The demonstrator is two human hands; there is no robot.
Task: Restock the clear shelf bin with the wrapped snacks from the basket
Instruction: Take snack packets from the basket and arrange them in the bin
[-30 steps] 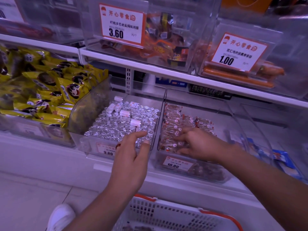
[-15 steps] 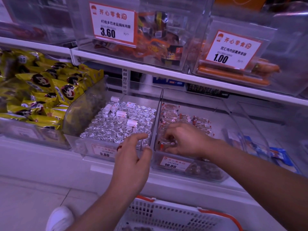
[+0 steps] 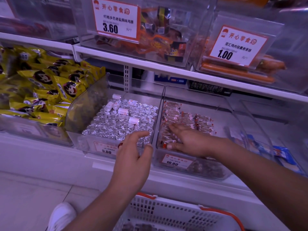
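Now right hand (image 3: 191, 141) flat, fingers straight on clear wrapped snacks (image 3: 186, 118) with red ends, rows in clear bin (image 3: 233, 114), left hand (image 3: 133, 157) loose, empty.

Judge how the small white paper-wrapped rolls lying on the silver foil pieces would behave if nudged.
The white rolls look cylindrical and lie on their sides, so they would probably roll. They rest loose on the uneven foil pieces, so a nudge likely shifts them easily. They seem small and probably light.

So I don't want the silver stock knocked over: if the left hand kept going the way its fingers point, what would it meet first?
Probably the foil-wrapped rolls in the 9.60 bin; the left hand looks open above its front edge, though depth is unclear.
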